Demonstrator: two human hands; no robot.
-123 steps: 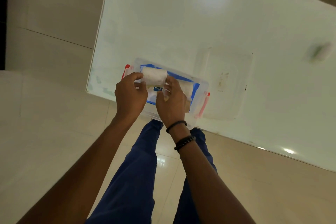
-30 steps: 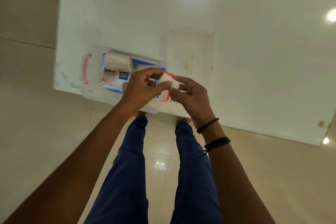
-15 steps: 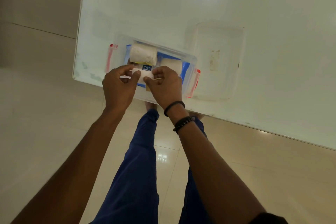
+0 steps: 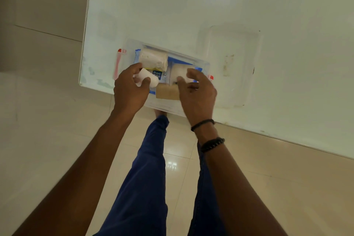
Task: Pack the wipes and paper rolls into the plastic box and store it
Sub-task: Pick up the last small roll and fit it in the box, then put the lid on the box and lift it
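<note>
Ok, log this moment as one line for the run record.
phase: packing | left hand: holding small white roll over plastic box | right hand: open, over box contents | lid: off, on table beside box

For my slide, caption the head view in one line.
Left hand lowers a small white roll into the clear plastic box of wipes and rolls; right hand hovers open, lid set aside.

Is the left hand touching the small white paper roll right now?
Touching. The head view shows the left hand with thumb and fingers wrapped around the small white paper roll, its grip closed, above the plastic box.
</note>
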